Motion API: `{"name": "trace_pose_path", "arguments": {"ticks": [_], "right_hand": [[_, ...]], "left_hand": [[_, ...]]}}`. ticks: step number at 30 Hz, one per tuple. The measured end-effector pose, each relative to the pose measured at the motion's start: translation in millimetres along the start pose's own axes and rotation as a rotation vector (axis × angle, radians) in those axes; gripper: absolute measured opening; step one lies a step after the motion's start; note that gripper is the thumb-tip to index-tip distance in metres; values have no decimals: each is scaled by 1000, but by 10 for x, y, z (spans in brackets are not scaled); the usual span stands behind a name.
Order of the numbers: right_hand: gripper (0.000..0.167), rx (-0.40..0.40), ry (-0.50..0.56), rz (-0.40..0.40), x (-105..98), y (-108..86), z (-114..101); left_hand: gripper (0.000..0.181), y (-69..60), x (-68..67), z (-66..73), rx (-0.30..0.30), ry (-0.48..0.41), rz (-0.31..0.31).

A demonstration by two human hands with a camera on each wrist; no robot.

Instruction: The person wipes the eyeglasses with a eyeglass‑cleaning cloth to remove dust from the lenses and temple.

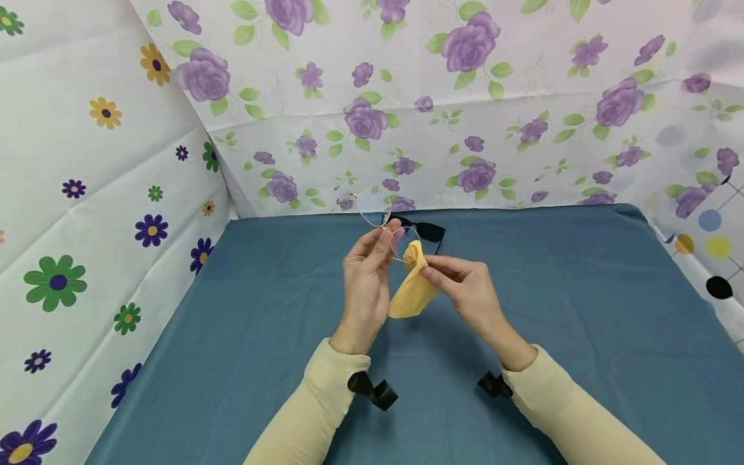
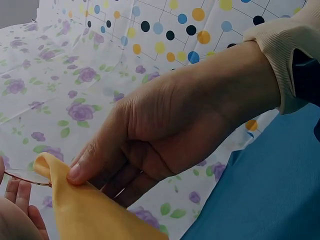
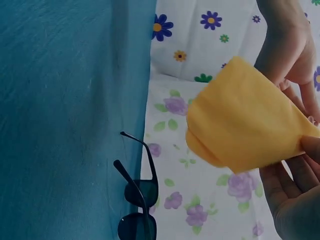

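Observation:
Thin-rimmed clear glasses [image 1: 372, 208] are held up by the left hand [image 1: 366, 281], whose fingers pinch them near the bridge. The right hand [image 1: 473, 294] pinches a yellow cloth [image 1: 411, 294] folded against the outer end of the nearer lens; the rest of it hangs below. In the left wrist view the right hand [image 2: 170, 117] grips the cloth [image 2: 95, 215] beside a thin rim [image 2: 30, 179], with part of the left hand [image 2: 17, 220] at the corner. The cloth [image 3: 245, 117] spreads between the hands in the right wrist view, hiding the glasses.
Black sunglasses [image 1: 430, 232] with their arms unfolded lie behind the hands, near the far edge of the blue-covered table [image 1: 261, 290]. Flower-patterned sheets [image 1: 325, 71] rise behind it and on the left; a dotted one [image 1: 717, 219] stands at the right.

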State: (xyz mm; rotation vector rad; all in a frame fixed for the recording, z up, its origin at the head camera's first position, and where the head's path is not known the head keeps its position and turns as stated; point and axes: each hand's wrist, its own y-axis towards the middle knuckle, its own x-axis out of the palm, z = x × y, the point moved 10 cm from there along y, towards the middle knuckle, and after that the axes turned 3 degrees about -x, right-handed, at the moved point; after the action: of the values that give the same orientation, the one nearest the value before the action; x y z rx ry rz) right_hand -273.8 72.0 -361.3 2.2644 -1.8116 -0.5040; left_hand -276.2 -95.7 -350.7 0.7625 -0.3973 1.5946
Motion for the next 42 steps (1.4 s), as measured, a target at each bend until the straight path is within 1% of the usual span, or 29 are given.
{"name": "trace_pose_path", "arguments": {"ticks": [2,4,7,9,12,15,17,19,21,24,26,29,32,35,39,42], "right_hand": [[29,-3,-13,2,12,-5,-3],[29,-16,-49,12,7,-9,-14],[26,-50,-119,39,-21,-5,-24],[23,-77,-148,46,-26,0,-33],[20,-99,-104,27,-4,12,-34],[22,-84,-20,-16,50,13,-24],[25,-70,19,-25,73,6,-15],[27,-70,37,-17,84,-2,-14],[26,-99,31,16,69,-11,-36],[23,-176,23,93,7,-32,-98],[20,-240,10,150,-48,-50,-157],[18,-314,0,217,-125,-77,-236],[17,-356,-21,256,-175,-98,-296],[17,-389,-44,266,-195,-109,-347],[16,-458,-87,288,-282,-100,-447],[15,-500,-135,336,-436,-81,-525]], "left_hand": [[19,-4,6,4,6,2,-1],[19,-10,14,3,8,0,-3],[19,-19,24,-1,9,4,-6],[21,-24,25,0,13,6,-4],[23,-25,18,3,20,1,2],[24,-32,23,-2,23,-6,1],[24,-42,40,-11,20,-8,-5],[22,-56,68,-24,15,-6,-17],[20,-69,102,-35,11,-8,-29],[17,-85,138,-43,6,-16,-38],[16,-90,147,-45,4,-23,-34],[18,-99,143,-50,-8,-19,-19],[21,-106,140,-56,-21,-8,-11],[21,-113,138,-59,-34,0,-7],[17,-127,148,-88,-72,43,-16],[20,-143,155,-144,-124,139,-34]]}}
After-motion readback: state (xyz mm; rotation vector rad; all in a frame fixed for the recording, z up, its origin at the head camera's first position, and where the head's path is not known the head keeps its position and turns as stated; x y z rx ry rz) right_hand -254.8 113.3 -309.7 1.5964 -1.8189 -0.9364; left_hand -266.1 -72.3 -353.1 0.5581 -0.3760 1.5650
